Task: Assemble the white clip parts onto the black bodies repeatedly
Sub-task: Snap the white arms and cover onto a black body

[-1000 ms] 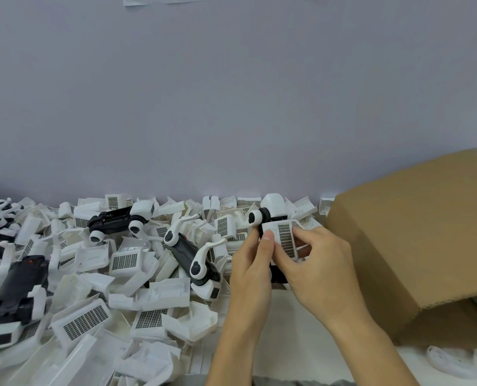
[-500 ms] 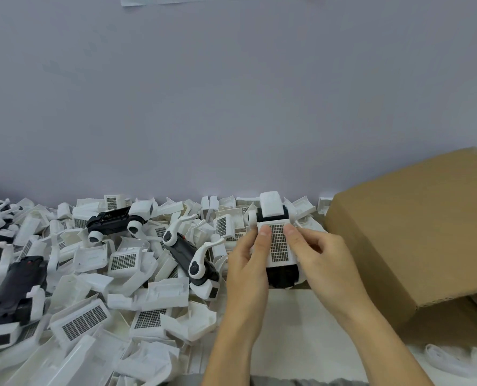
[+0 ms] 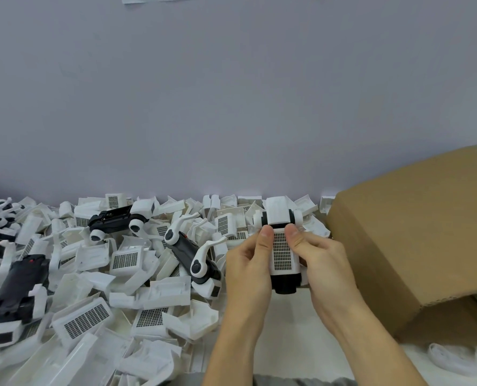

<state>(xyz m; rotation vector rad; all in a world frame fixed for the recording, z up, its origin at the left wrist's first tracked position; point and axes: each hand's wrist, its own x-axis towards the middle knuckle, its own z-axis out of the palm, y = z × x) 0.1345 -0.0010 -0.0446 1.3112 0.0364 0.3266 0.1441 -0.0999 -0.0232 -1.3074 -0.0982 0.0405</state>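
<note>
No brand, label or legible writing is seen on any part; only a printed grid of small dark squares is carried by the white clip (image 3: 282, 253) and by many loose pieces. A black body (image 3: 285, 285) is held upright between both hands above the white table (image 3: 287, 330), just beside the cardboard box (image 3: 415, 246). The clip is laid along the front of the body, and a white cap (image 3: 278, 213) is seated at its top. The left hand (image 3: 250, 270) is wrapped round the left side, its thumb pressed on the clip's upper left edge. The right hand (image 3: 325, 270) is curled round the right side, its thumb pressed on the upper right edge. The fingers behind are hidden, so how tightly they are closed cannot be told; whether the clip is fully seated is likewise unclear. A heap of white parts (image 3: 98, 274) is spread to the left, with other black bodies (image 3: 112, 221) lying among them.
</note>
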